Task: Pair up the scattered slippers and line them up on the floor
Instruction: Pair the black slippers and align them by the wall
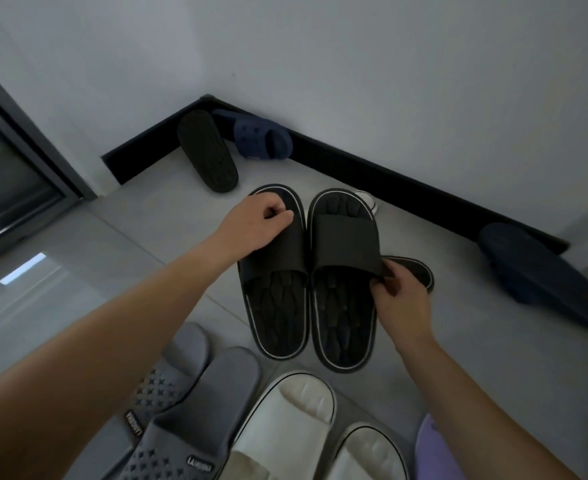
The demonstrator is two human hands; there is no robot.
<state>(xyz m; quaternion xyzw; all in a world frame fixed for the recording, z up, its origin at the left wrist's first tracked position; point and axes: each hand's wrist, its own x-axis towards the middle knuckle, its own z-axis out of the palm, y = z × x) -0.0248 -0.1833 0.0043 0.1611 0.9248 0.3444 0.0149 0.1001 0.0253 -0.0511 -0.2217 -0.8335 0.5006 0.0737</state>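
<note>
Two black slippers with white-edged soles sit side by side in the middle. My left hand (pixel 256 228) grips the strap of the left black slipper (pixel 278 306) near its toe. My right hand (pixel 401 299) pinches the strap edge of the right black slipper (pixel 343 268). A grey pair (pixel 188 393) and a white pair (pixel 299 420) lie side by side on the floor nearest me.
An upside-down black slipper (pixel 207 150) and a navy slipper (pixel 263 136) lie in the corner by the black skirting board (pixel 407 188). A dark blue slipper (pixel 535 268) lies at the right wall. Another dark slipper (pixel 415 271) peeks out behind my right hand. A purple thing (pixel 434 448) shows at bottom right.
</note>
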